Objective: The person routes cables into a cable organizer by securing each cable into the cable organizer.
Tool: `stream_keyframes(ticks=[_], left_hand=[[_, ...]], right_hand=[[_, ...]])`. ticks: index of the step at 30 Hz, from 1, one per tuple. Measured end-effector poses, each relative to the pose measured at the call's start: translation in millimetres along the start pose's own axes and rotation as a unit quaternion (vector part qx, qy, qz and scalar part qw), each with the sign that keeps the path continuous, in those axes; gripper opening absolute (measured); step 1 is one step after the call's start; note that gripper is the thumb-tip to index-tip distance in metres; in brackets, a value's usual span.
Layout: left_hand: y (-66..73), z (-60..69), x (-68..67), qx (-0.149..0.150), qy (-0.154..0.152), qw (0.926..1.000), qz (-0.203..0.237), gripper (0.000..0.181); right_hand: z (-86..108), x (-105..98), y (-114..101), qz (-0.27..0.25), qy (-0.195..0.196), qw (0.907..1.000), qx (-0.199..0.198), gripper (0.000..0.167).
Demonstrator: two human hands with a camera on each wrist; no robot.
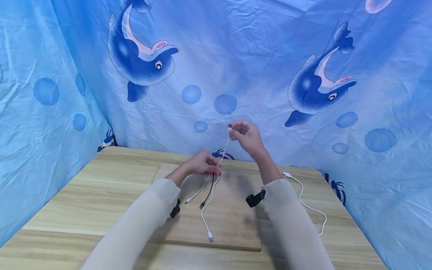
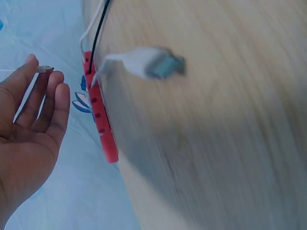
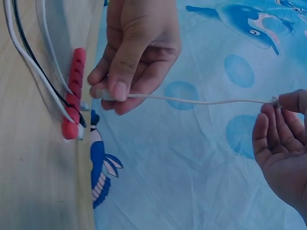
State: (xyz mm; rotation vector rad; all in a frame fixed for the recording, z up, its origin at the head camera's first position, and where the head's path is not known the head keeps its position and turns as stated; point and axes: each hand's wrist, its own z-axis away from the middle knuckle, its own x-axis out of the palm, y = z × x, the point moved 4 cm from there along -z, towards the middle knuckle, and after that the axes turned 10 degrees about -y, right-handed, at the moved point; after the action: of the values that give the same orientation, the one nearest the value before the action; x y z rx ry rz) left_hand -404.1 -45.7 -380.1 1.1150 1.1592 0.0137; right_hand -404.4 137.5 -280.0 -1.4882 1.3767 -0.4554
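Note:
A white USB cable is stretched between my two hands above the table's far edge. My left hand pinches its lower end between thumb and fingertips, where a small white plug shows. Higher up and to the right, my right hand pinches the upper end, with a dark-tipped USB plug poking out. Beside the left hand lies a red slotted cable holder. Two white cables and a black cable run from its slots towards me, their plugs hanging loose.
Under the hanging cables lies a wooden board on the wood-grain table. Another white cable curves across the table at the right. A blue dolphin-print cloth stands behind the table and along its sides.

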Motion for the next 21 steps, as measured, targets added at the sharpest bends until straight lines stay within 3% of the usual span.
stream_keyframes(ticks=[6,11,17,21], left_hand=[[-5.4,11.4,-6.0,-0.001,0.001,0.9998,-0.021,0.012],[-5.6,25.4,-7.7,0.009,-0.032,0.9994,-0.013,0.012],[-5.5,47.6,-7.6,0.005,-0.065,0.9978,-0.013,0.012],[-8.9,62.0,-5.9,-0.016,-0.055,0.9982,0.013,0.019]], right_hand=[[-2.5,2,14,-0.024,0.075,0.9969,0.003,0.012],[-3.1,4,33,-0.043,0.126,0.9906,0.032,0.016],[-3.9,11,60,-0.043,0.115,0.9893,0.078,0.025],[-3.1,19,70,-0.048,0.102,0.9891,0.095,0.017]])
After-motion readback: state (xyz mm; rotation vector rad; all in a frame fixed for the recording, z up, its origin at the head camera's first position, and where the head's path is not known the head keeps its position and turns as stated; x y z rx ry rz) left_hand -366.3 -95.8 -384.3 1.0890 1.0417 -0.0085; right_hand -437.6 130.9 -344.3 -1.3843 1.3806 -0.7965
